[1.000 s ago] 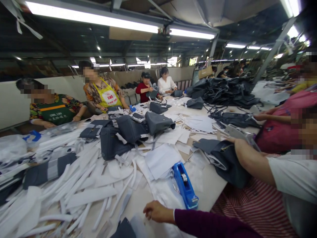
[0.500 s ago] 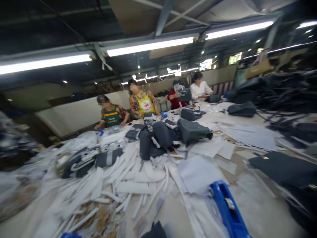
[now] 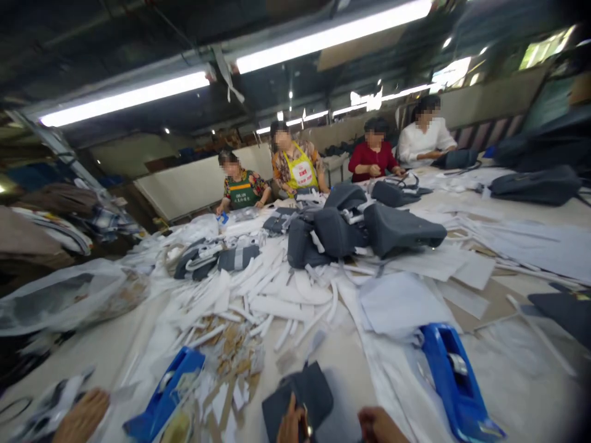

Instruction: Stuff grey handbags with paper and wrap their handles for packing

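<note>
A small dark grey handbag (image 3: 318, 387) with a gold-coloured clasp lies on the table at the bottom middle. My left hand (image 3: 292, 423) grips its near part beside the clasp, thumb and fingers closed on it. To the right of the bag and apart from it is my right hand (image 3: 381, 426), its fingers curled in. Whether anything is inside those fingers is hidden. A blue tape dispenser (image 3: 459, 378) stands to the right of my right hand. Another blue tape dispenser (image 3: 164, 394) stands left of the bag, past a heap of paper scraps (image 3: 231, 363).
Another person's hand (image 3: 85, 415) rests at the lower left. White padding strips (image 3: 277, 307) and stuffed dark bags (image 3: 335, 232) cover the middle. White sheets (image 3: 401, 301) lie to the right. Several co-workers sit along the far side, one in a yellow apron (image 3: 302, 169).
The view has turned left and tilted down. Both my hands, the handbag with its clasp, and the left tape dispenser now show more fully. The co-worker in red has lowered the dark piece.
</note>
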`<state>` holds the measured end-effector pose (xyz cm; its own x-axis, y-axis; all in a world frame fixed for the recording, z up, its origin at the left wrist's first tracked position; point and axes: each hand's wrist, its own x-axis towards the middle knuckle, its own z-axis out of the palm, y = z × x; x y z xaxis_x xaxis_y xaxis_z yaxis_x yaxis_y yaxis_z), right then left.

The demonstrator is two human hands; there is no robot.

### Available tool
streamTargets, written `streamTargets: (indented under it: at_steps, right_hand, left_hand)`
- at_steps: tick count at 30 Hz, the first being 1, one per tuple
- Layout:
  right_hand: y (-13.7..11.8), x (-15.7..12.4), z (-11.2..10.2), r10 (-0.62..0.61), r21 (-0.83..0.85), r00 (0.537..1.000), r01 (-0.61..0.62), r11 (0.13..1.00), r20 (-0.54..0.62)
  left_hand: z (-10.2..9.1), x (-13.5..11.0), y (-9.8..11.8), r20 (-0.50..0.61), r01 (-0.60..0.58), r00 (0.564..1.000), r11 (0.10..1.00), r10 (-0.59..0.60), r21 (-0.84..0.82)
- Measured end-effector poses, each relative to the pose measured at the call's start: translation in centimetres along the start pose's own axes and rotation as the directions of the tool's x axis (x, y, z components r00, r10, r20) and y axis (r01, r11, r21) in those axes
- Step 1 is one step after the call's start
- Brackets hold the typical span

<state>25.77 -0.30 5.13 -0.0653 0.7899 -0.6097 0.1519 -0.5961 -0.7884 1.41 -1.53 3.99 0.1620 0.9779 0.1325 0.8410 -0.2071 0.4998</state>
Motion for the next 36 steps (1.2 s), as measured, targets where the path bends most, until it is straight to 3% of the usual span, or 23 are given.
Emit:
streamTargets:
  at_steps: [4,8,17,20,22,25,27,28,32,36]
  right_hand:
    - [4.2,-1.6,0.3,0.133,0.106,0.991,-0.134,0.985,0.024]
    - [5.8,-0.7,0.1,0.135,0.184,0.991,-0.137,0.973,0.025]
    - [6.2,-0.6,-0.1,0.003,0.104,1.0,-0.003,0.995,-0.005]
    - [5.7,-0.3,-0.6,-0.085,0.036,0.993,0.088,0.995,-0.085]
    - [4.7,-0.3,-1.0,-0.212,-0.029,0.961,0.21,0.977,-0.176]
    - [2.4,-1.3,-0.8,-0.555,-0.263,0.812,0.503,0.823,-0.182]
    - [0.7,-2.3,0.0,-0.712,-0.39,0.702,0.646,0.656,-0.035]
    - [0.0,-2.9,0.5,-0.735,-0.422,0.675,0.686,0.593,0.063]
    - [-1.2,-4.0,3.3,-0.623,-0.558,0.648,0.74,0.376,0.439]
    - [-0.5,-4.1,5.2,-0.5,-0.67,0.679,0.704,0.236,0.538]
  left_hand:
    - [1.4,-3.5,0.3,0.164,0.038,0.986,0.991,-0.016,-0.128]
    - [1.4,-3.5,0.5,0.179,0.064,0.983,0.983,-0.033,-0.175]
    - [0.8,-3.5,0.8,0.201,0.07,0.979,0.974,-0.027,-0.214]
    - [-0.1,-3.3,0.9,0.258,0.085,0.966,0.967,-0.021,-0.239]
    - [-1.0,-3.0,1.1,0.316,0.098,0.949,0.966,-0.018,-0.239]
    - [-2.2,-2.2,1.6,0.415,0.084,0.91,0.978,0.002,-0.189]
    - [-2.7,-1.6,2.0,0.456,0.037,0.89,0.994,0.015,-0.103]
    - [-2.8,-1.3,2.2,0.464,0.005,0.886,0.999,0.017,-0.047]
    - [-2.8,-0.7,2.9,0.445,-0.138,0.894,0.975,0.047,0.173]
    - [-3.0,-0.6,3.2,0.41,-0.255,0.903,0.928,0.129,0.271]
